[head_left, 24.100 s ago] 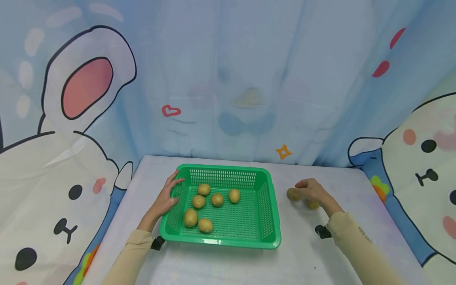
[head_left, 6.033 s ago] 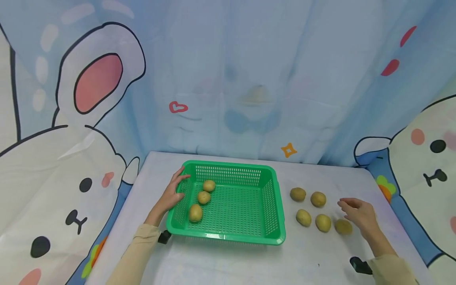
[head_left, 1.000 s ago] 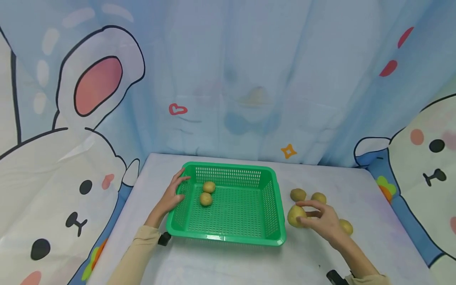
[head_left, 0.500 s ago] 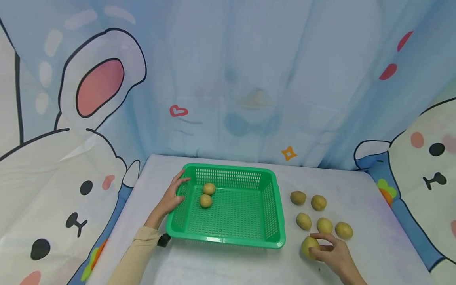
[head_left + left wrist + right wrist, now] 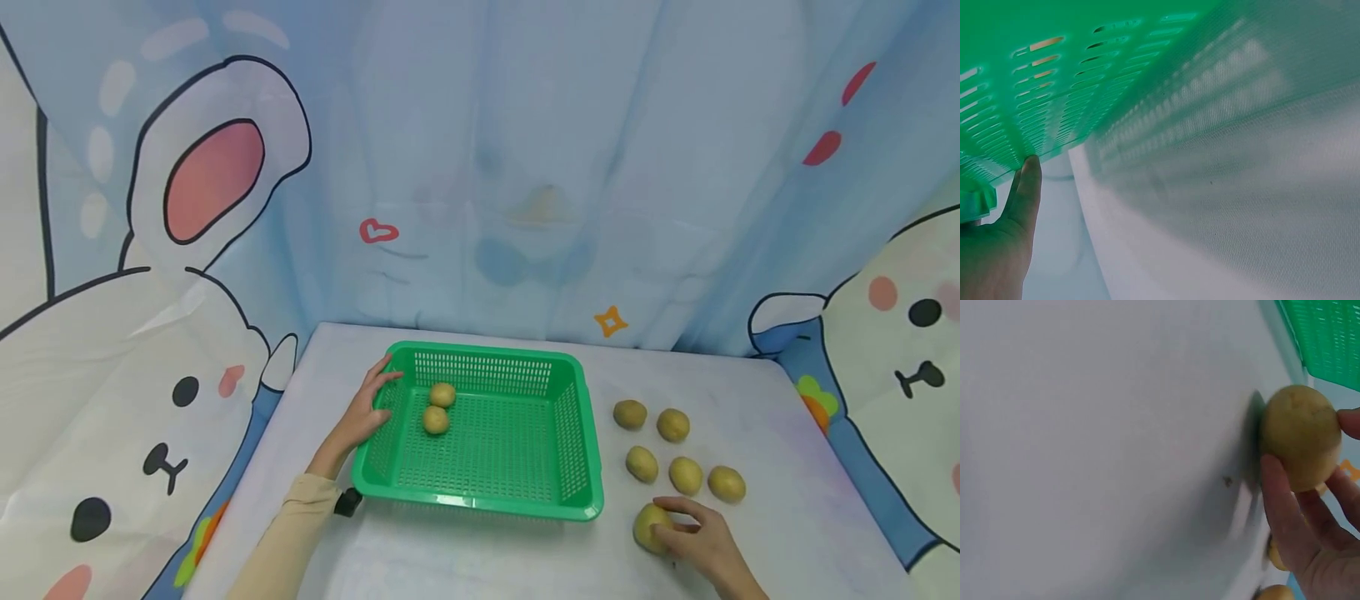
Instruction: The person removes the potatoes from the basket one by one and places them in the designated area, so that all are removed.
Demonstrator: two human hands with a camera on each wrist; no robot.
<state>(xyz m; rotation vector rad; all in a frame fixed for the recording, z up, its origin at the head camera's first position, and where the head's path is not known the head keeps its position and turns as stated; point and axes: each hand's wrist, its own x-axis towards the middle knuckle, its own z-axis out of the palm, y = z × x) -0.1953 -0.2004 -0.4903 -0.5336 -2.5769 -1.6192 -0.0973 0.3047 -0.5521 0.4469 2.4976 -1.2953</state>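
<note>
My right hand [image 5: 707,542] pinches a potato [image 5: 651,529] at the table's right front, thumb on one side and fingers on the other. In the right wrist view that potato [image 5: 1300,437] sits between the fingertips, low against the cloth. Behind it lie several potatoes in two rough rows, among them one nearest the hand [image 5: 686,476] and one at the back [image 5: 629,414]. My left hand [image 5: 362,418] holds the left rim of a green plastic basket [image 5: 480,502]; the left wrist view shows a digit against its outer wall. Two potatoes, one [image 5: 436,420] before the other [image 5: 442,395], sit in the basket's left part.
The basket stands on a white cloth-covered table [image 5: 525,558], left of the loose potatoes. A blue printed curtain [image 5: 450,167] with cartoon animals hangs behind the table and down both sides.
Several potatoes have gone from the basket to the table's right side since the oldest frame. Over the last second, my right hand has brought its potato toward the front. My left hand stays at the rim.
</note>
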